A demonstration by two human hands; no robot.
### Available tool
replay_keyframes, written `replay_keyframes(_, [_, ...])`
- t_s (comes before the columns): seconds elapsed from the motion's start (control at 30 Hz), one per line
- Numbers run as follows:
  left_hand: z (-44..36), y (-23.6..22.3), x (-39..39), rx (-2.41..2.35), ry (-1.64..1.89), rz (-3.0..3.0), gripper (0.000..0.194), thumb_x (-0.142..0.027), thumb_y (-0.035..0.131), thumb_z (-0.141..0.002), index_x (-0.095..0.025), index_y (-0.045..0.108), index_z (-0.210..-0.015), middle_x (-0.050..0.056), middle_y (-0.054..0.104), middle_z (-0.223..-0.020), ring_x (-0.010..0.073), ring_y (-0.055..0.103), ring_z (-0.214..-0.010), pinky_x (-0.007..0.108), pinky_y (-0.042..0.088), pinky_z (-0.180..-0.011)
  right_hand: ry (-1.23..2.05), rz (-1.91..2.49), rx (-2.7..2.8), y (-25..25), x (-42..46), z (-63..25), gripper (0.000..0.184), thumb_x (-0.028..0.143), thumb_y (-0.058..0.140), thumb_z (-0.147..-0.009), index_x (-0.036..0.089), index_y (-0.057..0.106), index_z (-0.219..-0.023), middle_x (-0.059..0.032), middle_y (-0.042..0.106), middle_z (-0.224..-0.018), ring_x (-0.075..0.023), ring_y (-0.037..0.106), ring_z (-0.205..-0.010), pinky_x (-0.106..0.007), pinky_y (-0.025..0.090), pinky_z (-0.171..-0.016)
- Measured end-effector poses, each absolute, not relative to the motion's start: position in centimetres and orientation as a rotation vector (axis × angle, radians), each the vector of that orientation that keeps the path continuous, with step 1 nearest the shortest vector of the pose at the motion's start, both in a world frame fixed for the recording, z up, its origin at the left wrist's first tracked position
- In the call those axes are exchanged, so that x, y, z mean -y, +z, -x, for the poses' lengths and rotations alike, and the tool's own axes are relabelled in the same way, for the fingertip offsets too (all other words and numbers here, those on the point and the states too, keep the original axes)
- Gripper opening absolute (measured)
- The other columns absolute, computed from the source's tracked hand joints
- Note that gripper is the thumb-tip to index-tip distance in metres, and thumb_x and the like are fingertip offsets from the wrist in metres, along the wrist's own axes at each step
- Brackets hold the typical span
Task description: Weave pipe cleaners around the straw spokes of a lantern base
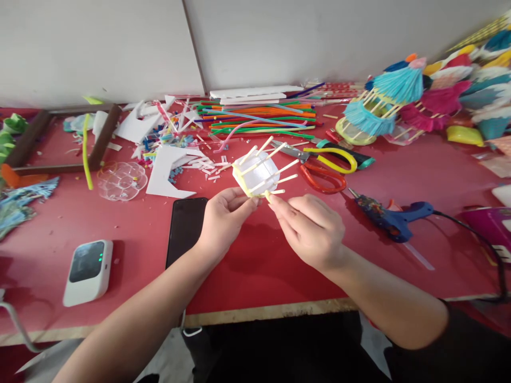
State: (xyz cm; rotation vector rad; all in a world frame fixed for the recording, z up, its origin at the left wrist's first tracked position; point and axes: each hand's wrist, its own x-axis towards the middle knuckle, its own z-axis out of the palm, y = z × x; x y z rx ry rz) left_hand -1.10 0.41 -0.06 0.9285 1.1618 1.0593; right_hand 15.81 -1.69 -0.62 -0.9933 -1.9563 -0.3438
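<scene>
Above the red table, my left hand [225,215] is closed on the near edge of a small white base [261,174]. Several thin pale sticks stand out from this base, and a pale yellow strip runs along its rim. My right hand [309,226] pinches the end of a pale yellow pipe cleaner [267,196] at the base's near corner. The base is tilted, so its inner face shows. Fingers hide part of the near edge. Below my left wrist lies a black phone [184,229].
Scissors [323,183] and pliers [335,158] lie beyond my right hand. A blue glue gun [391,215] with a cord rests at the right. Pipe cleaners [259,117] are piled at the back, near paper-roofed models [399,85]. A white device [88,271] sits at left.
</scene>
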Motion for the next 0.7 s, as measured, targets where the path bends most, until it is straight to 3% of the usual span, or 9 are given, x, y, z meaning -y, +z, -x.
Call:
replay_keyframes(0.2, [1.0,0.1,-0.3,-1.168,1.045,-0.955,0.027,-0.028,0.085,-0.072,-0.018,0.076,-0.096,0.007,0.082,-0.094,0.0212,0.078,-0.091,0.031,0.06,-0.088,-0.367,1.087,1.989,-1.3,1.7,-15.2,0.035,0.007,0.057,-0.094,0.022,0.073,-0.122,0.0028,0.053,-0.059,-0.013,0.047,-0.056,-0.028,0.041,-0.057])
replay_keyframes(0.37, [1.1,-0.1,-0.6,-1.12,1.056,-0.866,0.026,-0.025,0.086,-0.071,-0.016,0.077,-0.094,0.005,0.081,-0.087,0.0168,0.077,-0.081,0.028,0.059,-0.085,-0.29,1.112,2.03,-1.8,1.6,-14.9,0.032,0.007,0.051,-0.095,0.017,0.077,-0.111,0.0001,0.054,-0.061,-0.013,0.049,-0.059,-0.028,0.038,-0.054])
replay_keyframes(0.57, [1.3,-0.3,-1.3,-1.086,1.044,-0.712,0.023,-0.028,0.086,-0.069,-0.014,0.076,-0.084,0.006,0.079,-0.08,0.0157,0.075,-0.075,0.031,0.06,-0.087,-0.099,1.111,2.06,-2.5,1.2,-15.3,0.037,0.007,0.048,-0.094,0.019,0.076,-0.115,-0.0001,0.055,-0.064,-0.0131,0.053,-0.064,-0.025,0.042,-0.058])
replay_keyframes(0.7, [1.4,-0.2,-1.5,-1.078,1.061,-0.687,0.021,-0.026,0.087,-0.068,-0.014,0.076,-0.081,0.006,0.079,-0.081,0.0138,0.074,-0.075,0.028,0.06,-0.085,0.07,1.122,2.006,-2.3,1.0,-15.6,0.034,0.009,0.048,-0.096,0.019,0.074,-0.116,-0.0002,0.059,-0.069,-0.0117,0.054,-0.062,-0.024,0.046,-0.06])
